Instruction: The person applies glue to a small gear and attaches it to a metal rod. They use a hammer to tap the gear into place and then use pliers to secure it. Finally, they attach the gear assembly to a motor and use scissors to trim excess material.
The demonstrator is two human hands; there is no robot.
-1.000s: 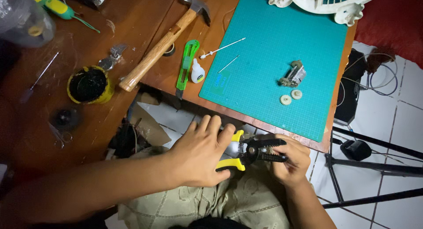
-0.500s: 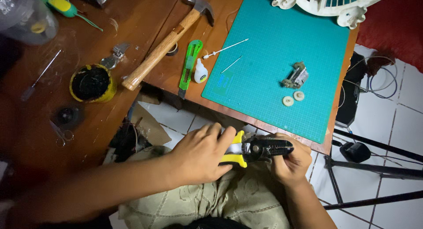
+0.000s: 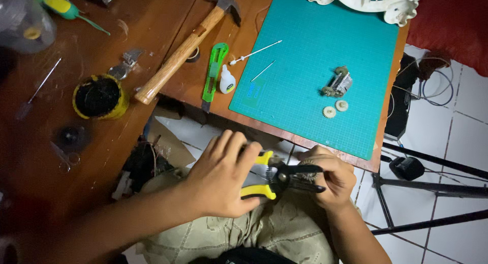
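Pliers (image 3: pixel 277 178) gripped over the lap, below the table (image 3: pixel 168 86) edge.
The left hand (image 3: pixel 221 180) wraps the yellow handles; the right hand (image 3: pixel 330 180) pinches a small part, mostly hidden, at the black jaws. To do this well, the part likely needs holding steady and square to the jaws, with a slow squeeze. Motor (image 3: pixel 336 84) and gears (image 3: pixel 335 108) lie on the green mat (image 3: pixel 315 45).
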